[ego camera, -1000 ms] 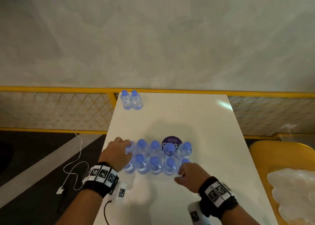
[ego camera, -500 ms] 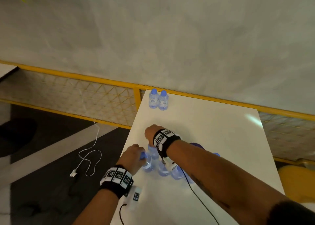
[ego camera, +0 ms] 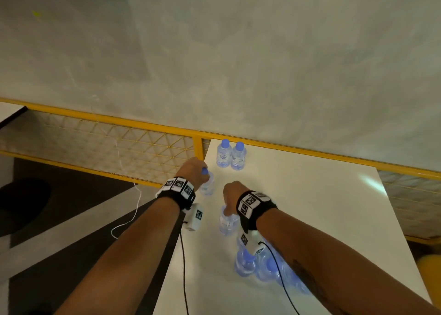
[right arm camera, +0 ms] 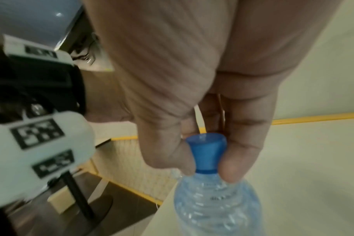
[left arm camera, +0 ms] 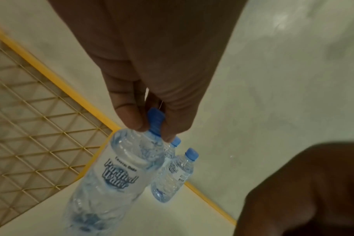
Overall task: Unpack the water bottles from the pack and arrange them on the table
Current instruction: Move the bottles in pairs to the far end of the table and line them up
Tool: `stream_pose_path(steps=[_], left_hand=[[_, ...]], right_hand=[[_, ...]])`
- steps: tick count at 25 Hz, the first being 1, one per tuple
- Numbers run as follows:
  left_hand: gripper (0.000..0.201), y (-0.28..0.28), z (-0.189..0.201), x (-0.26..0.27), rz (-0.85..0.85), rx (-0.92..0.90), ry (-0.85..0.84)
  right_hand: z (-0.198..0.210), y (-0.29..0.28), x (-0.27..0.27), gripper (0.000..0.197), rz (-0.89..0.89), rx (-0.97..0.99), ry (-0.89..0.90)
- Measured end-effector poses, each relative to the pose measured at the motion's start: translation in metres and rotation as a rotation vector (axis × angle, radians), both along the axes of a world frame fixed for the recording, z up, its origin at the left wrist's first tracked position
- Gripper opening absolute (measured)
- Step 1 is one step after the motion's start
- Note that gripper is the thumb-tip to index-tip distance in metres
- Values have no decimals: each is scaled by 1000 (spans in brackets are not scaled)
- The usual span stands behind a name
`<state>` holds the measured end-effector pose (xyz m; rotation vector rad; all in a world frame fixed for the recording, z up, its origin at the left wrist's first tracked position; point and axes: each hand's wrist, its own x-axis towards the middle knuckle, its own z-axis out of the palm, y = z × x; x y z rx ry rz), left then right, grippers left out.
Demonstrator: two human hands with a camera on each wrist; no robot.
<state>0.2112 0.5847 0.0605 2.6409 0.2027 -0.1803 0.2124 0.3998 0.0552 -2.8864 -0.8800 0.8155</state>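
A: Carrying two at once. Left hand (ego camera: 192, 171) pinches a bottle (left arm camera: 119, 172) by its blue cap (left arm camera: 155, 122), thumb one side, fingers the other, closed tight round the neck. The bottle hangs tilted over the table's (ego camera: 310, 207) far-left corner.

B: Right?

A: Same grip. Right hand (ego camera: 232, 196) has thumb and fingertips closed on the cap (right arm camera: 206, 153) of a second bottle (ego camera: 228, 222); body hangs below. Can't tell if its base touches the table.

B: Why by the caps?

A: My guess: the tops are the only part reachable while they're packed tight.

B: Destination?

A: Likely beside the two standing bottles (ego camera: 231, 155) at the far edge by the yellow rail (ego camera: 143, 126), upright and touching, so a row is forming.

B: The pack?

A: Remaining cluster (ego camera: 257, 264) sits near the table's front, partly under the right forearm. Count unclear, blurred.
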Motion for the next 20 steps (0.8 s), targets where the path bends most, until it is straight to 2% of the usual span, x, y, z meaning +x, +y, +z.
stream_pose_path(steps=[3,8,12,15,16,19,20], left_hand=[[23,-15,-14,38,-45,46,12],[24,-34,-44,73,-53,114,19],[28,-36,-51,95,-52,131,-3],[29,-35,-50,101,-53,128,-64],[29,-35,-51,102,-61,133,-72],[28,-36,-49,107,-97,202,-57],[27,-35,-50,109,-93,208,-49]], right_hand=[[7,-8,36,47,-110,62,-31],[19,-15,94,32,-325,186,-56],[12,-10,114,35,-406,314,-48],[2,0,117,33,-558,442,79],[-6,3,120,37,-661,540,173],[-28,13,128,65,-1025,893,463],[-30,15,130,69,-1076,960,506]])
